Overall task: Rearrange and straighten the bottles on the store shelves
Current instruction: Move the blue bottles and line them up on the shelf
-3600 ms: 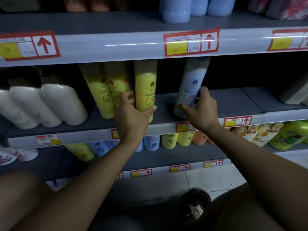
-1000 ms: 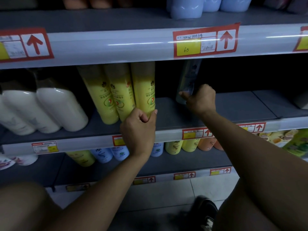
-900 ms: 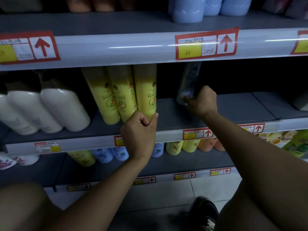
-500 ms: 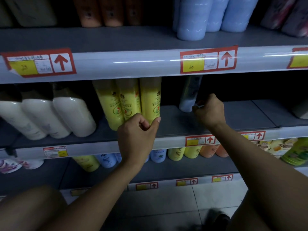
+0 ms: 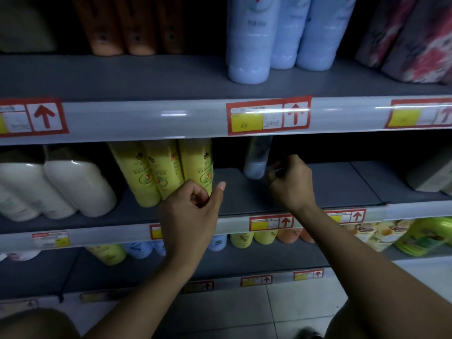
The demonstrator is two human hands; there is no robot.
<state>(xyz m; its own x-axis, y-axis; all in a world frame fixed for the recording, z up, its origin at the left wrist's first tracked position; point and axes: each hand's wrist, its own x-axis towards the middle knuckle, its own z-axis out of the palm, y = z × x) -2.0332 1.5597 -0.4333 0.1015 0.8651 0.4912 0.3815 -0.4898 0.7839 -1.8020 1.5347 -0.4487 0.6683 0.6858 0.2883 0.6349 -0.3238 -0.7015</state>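
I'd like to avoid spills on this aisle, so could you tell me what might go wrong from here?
The pale bottle stands alone, far back on the middle shelf, so a nudge from the right hand beside its base might tip it. The left hand sits curled against the leaning yellow bottles; a careless pull could topple them forward.

Yellow bottles (image 5: 159, 172), white bottles (image 5: 78, 187), pale-blue bottles (image 5: 281, 33), grey shelf (image 5: 318, 187).

place: shop | evidence: price labels (image 5: 268, 115) on shelf rails; rows of bottles (image 5: 248, 40)
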